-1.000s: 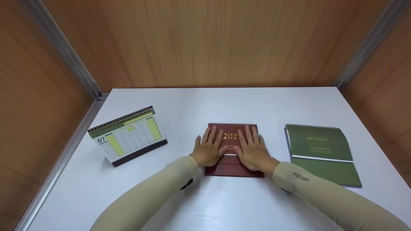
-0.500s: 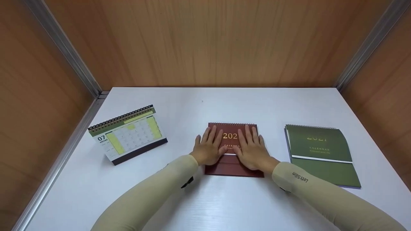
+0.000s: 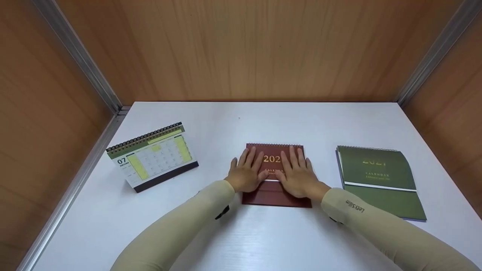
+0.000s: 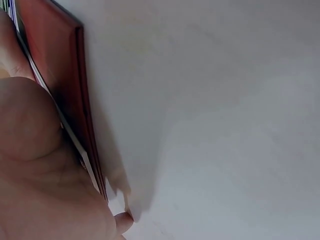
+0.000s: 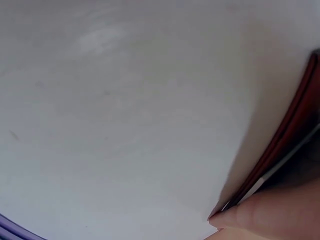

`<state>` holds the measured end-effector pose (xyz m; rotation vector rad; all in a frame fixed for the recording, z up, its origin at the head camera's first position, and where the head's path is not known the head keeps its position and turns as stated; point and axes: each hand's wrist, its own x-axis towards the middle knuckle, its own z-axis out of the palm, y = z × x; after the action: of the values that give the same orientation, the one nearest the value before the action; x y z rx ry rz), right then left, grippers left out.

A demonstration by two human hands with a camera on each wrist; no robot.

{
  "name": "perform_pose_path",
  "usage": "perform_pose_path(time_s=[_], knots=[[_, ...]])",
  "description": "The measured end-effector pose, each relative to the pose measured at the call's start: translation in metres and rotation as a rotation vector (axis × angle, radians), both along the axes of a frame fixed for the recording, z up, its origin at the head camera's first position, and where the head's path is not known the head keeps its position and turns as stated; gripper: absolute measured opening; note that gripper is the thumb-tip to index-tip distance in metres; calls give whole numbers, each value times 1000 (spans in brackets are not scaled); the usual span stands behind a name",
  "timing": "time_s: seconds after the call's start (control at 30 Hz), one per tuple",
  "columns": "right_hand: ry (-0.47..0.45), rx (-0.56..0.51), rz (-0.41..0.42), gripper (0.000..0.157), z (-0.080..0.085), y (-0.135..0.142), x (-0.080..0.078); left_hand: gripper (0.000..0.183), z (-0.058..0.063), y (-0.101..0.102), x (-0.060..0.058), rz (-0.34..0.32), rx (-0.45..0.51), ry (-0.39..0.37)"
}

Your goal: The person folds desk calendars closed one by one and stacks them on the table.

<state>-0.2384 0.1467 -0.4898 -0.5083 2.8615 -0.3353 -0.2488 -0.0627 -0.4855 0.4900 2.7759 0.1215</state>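
Observation:
A dark red desk calendar (image 3: 276,194) with gold lettering lies flat in the middle of the table, its spiral binding on the far edge. My left hand (image 3: 245,175) rests on its left half, fingers straight and spread. On the right half lies my right hand (image 3: 299,178), also flat with straight fingers. The thumbs point toward each other over the cover and partly hide the lettering. In the left wrist view the palm is above the red cover (image 4: 60,50), with a white page edge showing. The right wrist view shows the calendar's red edge (image 5: 290,125) beside that hand.
At the left a calendar (image 3: 156,158) showing 07 stands tilted on its base. A green calendar (image 3: 380,201) lies flat on the right, its cover slightly curved. Wooden panels (image 3: 256,52) enclose the white table (image 3: 241,237) at the back and both sides.
Both hands keep the same place on the red calendar. The whole head view has shifted slightly; nothing on the table has visibly moved.

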Motion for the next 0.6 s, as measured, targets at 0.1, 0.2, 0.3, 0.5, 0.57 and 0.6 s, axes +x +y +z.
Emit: perform_pose_path(time_s=[0.1, 0.2, 0.3, 0.5, 0.57, 0.6], knots=[[-13, -9, 1, 76, 6, 0, 2, 75, 1, 1, 0, -3, -16, 3], [-24, -15, 3, 76, 9, -1, 3, 75, 1, 1, 0, -3, -29, 3], [-24, 2, 4, 75, 6, -1, 2, 75, 1, 1, 0, -4, -41, -4], [-12, 0, 1, 75, 1, 1, -1, 75, 2, 2, 0, -2, -42, -12], [-12, 2, -3, 75, 2, 0, 0, 75, 1, 2, 1, 0, -44, -1], [-14, 4, -2, 75, 3, -1, 0, 75, 1, 2, 2, 1, -48, 4]])
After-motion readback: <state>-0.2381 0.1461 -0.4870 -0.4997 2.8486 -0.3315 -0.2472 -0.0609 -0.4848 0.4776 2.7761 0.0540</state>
